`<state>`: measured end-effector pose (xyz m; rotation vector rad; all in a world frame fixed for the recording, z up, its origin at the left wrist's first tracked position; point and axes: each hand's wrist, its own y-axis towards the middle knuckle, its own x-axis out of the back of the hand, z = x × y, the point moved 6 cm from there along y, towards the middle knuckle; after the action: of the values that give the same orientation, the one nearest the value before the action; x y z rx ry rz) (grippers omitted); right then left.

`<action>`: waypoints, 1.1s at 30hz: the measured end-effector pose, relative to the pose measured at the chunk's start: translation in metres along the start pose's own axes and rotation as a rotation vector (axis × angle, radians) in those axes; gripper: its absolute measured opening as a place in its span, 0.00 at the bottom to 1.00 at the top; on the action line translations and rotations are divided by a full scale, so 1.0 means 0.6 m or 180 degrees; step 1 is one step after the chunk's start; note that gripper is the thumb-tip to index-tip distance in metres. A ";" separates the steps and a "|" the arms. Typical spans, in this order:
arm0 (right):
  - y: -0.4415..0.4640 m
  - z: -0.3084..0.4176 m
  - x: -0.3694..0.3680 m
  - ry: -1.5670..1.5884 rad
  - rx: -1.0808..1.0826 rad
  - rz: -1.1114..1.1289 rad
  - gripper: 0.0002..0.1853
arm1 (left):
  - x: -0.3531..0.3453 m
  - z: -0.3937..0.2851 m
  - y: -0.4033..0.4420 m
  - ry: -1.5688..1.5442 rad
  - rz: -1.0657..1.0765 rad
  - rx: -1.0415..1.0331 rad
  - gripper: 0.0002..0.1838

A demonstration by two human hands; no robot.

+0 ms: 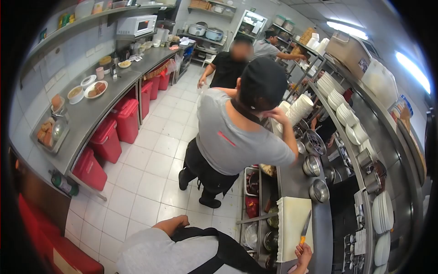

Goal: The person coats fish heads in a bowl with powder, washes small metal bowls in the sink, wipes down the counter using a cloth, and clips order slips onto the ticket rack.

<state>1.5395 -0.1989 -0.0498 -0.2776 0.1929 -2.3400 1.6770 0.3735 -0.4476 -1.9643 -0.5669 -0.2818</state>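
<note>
At the bottom right, my right hand (303, 256) is closed around the end of a knife's yellow-orange handle. The knife (307, 224) points away from me, its blade over a pale cutting board (288, 228) on the steel counter. My left hand (181, 221) is low in front, beside the black apron and well away from the board. Its fingers are too small and hidden to tell how they are held.
A person in a grey shirt (242, 132) stands just ahead; two others are farther back. Metal bowls (319, 190) line the right counter (323, 233), below a shelf of stacked plates (382, 212). Red bins (90, 169) stand under the left counter (86, 107).
</note>
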 end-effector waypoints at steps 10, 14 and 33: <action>-0.049 0.041 0.009 -0.0258 0.0318 -0.0174 0.10 | 0.043 0.026 -0.094 -0.0806 0.0080 0.0477 0.26; -0.069 0.035 0.061 0.0366 0.0563 -0.0431 0.14 | 0.070 0.056 -0.044 -0.0121 -0.0131 -0.0287 0.25; 0.041 0.362 0.280 -0.2953 0.2600 -0.2271 0.20 | 0.078 -0.299 -0.050 -0.0860 0.0607 -0.0676 0.19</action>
<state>1.4961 -0.3476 0.1781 -1.0735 -1.4617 -2.4177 1.7111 0.2364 -0.3243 -2.2635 -0.5331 0.0466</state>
